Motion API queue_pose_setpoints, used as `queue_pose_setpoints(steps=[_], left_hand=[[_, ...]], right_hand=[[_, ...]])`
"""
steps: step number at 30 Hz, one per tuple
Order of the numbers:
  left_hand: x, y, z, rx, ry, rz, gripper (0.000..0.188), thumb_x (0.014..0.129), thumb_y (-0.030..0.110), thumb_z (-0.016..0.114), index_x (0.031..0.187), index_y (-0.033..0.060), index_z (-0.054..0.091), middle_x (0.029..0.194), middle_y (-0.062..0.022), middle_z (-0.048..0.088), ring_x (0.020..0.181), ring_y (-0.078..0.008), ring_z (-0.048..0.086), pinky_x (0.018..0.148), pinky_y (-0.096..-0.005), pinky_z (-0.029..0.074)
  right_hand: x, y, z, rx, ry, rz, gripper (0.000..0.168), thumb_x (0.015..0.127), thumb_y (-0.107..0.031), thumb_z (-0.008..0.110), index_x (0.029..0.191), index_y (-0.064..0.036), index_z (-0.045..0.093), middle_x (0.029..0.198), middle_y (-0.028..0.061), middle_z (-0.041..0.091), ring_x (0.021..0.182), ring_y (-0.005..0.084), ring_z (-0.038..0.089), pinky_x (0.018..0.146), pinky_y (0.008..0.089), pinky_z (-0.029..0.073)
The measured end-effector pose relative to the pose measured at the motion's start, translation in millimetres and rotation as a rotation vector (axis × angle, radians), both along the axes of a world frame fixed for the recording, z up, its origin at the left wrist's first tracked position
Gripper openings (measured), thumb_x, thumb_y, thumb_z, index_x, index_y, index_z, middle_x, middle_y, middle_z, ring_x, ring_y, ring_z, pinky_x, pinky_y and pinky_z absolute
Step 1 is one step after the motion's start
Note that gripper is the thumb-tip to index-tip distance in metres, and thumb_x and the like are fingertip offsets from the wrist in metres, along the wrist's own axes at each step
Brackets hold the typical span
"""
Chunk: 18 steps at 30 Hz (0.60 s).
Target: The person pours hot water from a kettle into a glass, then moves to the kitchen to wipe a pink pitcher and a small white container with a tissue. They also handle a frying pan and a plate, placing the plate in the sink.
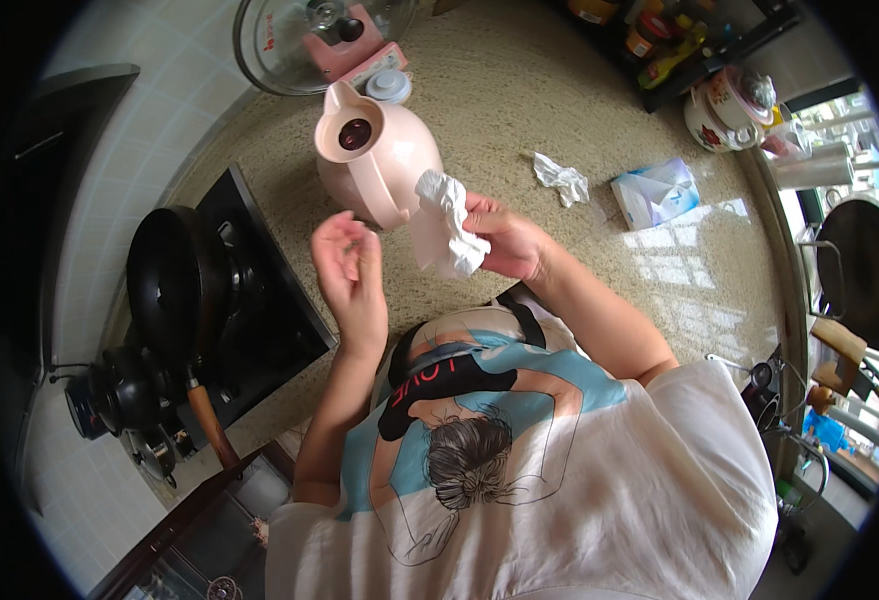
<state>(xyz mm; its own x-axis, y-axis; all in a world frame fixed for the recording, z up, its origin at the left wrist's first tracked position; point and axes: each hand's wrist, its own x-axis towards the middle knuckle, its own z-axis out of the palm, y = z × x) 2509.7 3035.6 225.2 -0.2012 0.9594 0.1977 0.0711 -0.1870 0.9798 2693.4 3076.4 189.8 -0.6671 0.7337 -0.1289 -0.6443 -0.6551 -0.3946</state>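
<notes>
My right hand (507,236) grips a crumpled white tissue (450,225) just above the counter, beside a pink vacuum jug. The jug (417,150) stands upright with its mouth uncovered, its dark inner opening showing and its handle towards me. My left hand (348,259) is raised near the handle, fingers loosely curled and apart, holding nothing that shows. Behind the jug sits a round pale blue-and-white lid (388,86). A second crumpled tissue (561,178) lies on the counter to the right, next to a blue-and-white tissue pack (655,193).
At the left, a black wok (176,285) with a wooden handle rests on the black gas hob (282,330). A glass pan lid (274,45) leans beside a pink appliance (345,49) at the back. Floral enamel pots (717,120) stand at the back right, near a condiment rack (724,60).
</notes>
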Motion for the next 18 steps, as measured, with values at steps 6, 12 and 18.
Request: queue_pose_setpoints(steps=[6, 12, 18], left_hand=[[-7.5, -22.1, -15.7, -0.113, 0.062, -0.13, 0.028, 0.084, 0.001, 0.053, 0.111, -0.0015, 0.057, 0.104, -0.0141, 0.062, 0.088, -0.0172, 0.061, 0.079, -0.0263, 0.048], [-58.4, -13.3, -29.8, -0.212, -0.28, 0.242, 0.027, 0.093, 0.019, 0.046, 0.111, 0.0006, 0.054, 0.099, -0.0057, 0.06, 0.084, -0.009, 0.056, 0.072, -0.0233, 0.046], [-49.4, 74.8, -35.5, -0.17, -0.251, 0.127, 0.049, 0.095, 0.044, 0.034, 0.112, 0.001, 0.051, 0.103, -0.0099, 0.058, 0.092, -0.017, 0.056, 0.08, -0.0296, 0.044]], right_hand=[[-38.1, -13.2, 20.7, 0.194, -0.47, 0.195, 0.018, 0.088, -0.01, 0.055, 0.103, -0.003, 0.06, 0.089, 0.0054, 0.064, 0.077, 0.0131, 0.063, 0.066, 0.0257, 0.053], [-39.6, 11.0, 25.9, 0.547, -1.042, -0.285, 0.023, 0.09, -0.018, 0.055, 0.097, 0.003, 0.059, 0.081, 0.0078, 0.063, 0.072, 0.0127, 0.059, 0.064, 0.0242, 0.048], [-74.3, 17.8, 6.9, 0.755, -0.996, -0.23, 0.028, 0.093, -0.027, 0.048, 0.09, 0.0, 0.054, 0.078, 0.0061, 0.059, 0.072, 0.0137, 0.053, 0.069, 0.0287, 0.045]])
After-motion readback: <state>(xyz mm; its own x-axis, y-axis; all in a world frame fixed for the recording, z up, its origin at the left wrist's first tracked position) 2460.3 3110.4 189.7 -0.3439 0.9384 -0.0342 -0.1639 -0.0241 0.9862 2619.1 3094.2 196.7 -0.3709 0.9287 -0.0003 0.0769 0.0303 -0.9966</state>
